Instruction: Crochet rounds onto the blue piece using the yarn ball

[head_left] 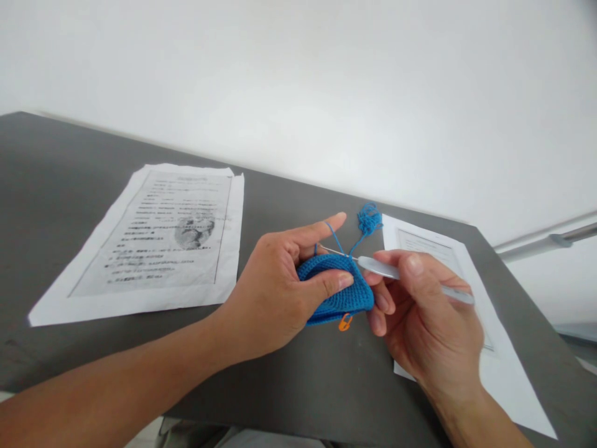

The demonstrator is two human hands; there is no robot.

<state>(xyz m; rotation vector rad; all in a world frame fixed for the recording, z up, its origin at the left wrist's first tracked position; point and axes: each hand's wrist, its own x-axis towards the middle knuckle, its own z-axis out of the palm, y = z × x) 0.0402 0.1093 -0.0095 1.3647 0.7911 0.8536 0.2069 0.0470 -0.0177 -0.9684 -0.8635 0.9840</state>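
Note:
My left hand (pixel 284 286) pinches a piece of blue crochet work (pixel 342 290), thumb on its near face. Blue yarn runs over my raised left index finger and down to the work's top edge. In my right hand (pixel 433 311) is a crochet hook (pixel 385 267) with a grey handle, gripped between thumb and fingers. Its thin metal shaft points left, across the top edge of the work where the yarn meets it. An orange stitch marker (pixel 345 322) hangs from the lower edge. My left palm hides part of the piece.
A small tangle of blue yarn (pixel 370 219) lies behind the hands on the dark grey table (pixel 280 379). One printed sheet (pixel 172 236) lies at the left, another sheet (pixel 504 367) under my right hand and forearm. A white wall (pixel 298 93) stands behind the table.

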